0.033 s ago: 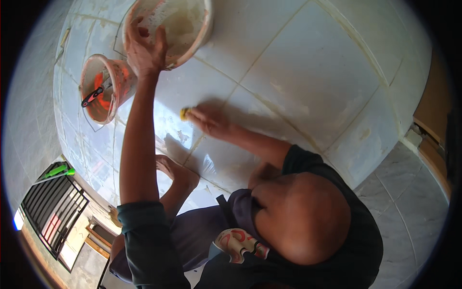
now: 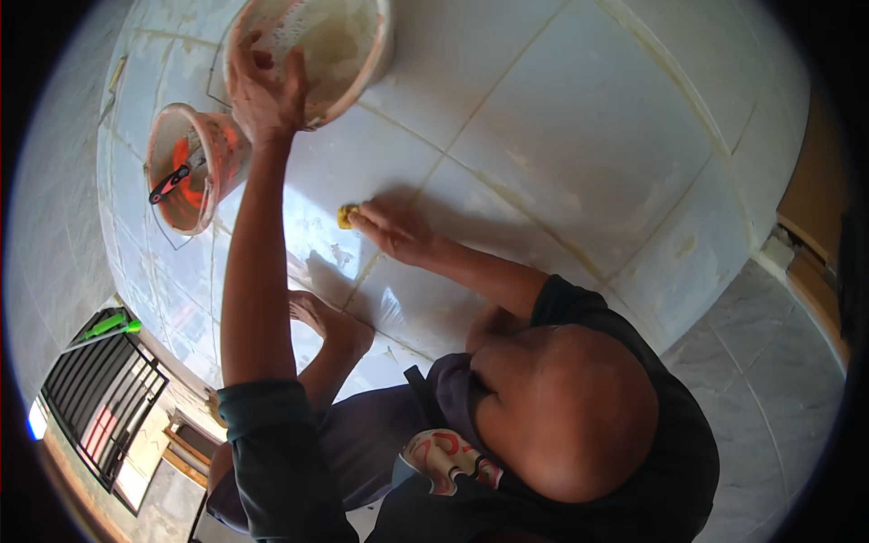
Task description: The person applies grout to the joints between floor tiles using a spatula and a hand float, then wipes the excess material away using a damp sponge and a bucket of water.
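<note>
A large pale bucket [image 2: 367, 77], wet and smeared inside, stands at the far left of the tiled floor. My left hand [image 2: 267, 100] reaches over its near rim with thumb and fingers hooked inside, gripping it. Lower down and to the right, my right hand [image 2: 391, 231] is closed around a small yellow sponge [image 2: 347, 215], pressed near a bright wet patch of tile. Part of the sponge is hidden by the fingers.
A smaller orange-stained bucket [image 2: 226, 149] sits left of my left forearm, a tool with a black and red handle [image 2: 170, 184] inside it. Pale tiles [image 2: 579, 136] have yellowish, smeared joints. My bare foot [image 2: 312, 312] rests close by. A dark metal grille [image 2: 100, 389] lies at lower left.
The view has shifted slightly, so the buckets and my left hand appear a little further left and up. Both hands keep their hold.
</note>
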`<state>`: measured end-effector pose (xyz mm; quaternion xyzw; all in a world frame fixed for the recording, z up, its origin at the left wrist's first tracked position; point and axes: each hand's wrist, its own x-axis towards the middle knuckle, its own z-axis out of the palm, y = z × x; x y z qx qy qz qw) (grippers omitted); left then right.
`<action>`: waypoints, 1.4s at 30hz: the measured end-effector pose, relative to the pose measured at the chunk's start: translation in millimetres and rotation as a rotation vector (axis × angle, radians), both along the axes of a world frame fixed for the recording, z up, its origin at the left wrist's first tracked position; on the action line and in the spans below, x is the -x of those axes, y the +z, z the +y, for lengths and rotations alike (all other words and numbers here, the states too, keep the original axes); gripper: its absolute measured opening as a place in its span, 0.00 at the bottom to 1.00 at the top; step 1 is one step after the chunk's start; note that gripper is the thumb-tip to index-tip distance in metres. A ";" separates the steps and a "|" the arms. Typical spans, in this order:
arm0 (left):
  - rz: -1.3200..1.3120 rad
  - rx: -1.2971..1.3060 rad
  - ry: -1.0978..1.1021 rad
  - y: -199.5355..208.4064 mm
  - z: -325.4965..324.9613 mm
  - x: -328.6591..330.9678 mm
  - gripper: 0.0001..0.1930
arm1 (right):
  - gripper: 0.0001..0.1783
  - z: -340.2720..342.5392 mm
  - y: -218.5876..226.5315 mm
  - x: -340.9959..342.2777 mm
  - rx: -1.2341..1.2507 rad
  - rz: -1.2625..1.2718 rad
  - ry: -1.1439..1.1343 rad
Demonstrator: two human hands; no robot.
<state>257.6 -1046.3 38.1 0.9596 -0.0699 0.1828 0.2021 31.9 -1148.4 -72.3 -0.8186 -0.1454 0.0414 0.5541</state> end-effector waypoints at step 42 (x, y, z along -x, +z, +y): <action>-0.056 0.006 -0.028 -3.1 -4.7 5.0 0.29 | 0.03 -223.2 1.5 -101.6 0.851 -0.347 -0.214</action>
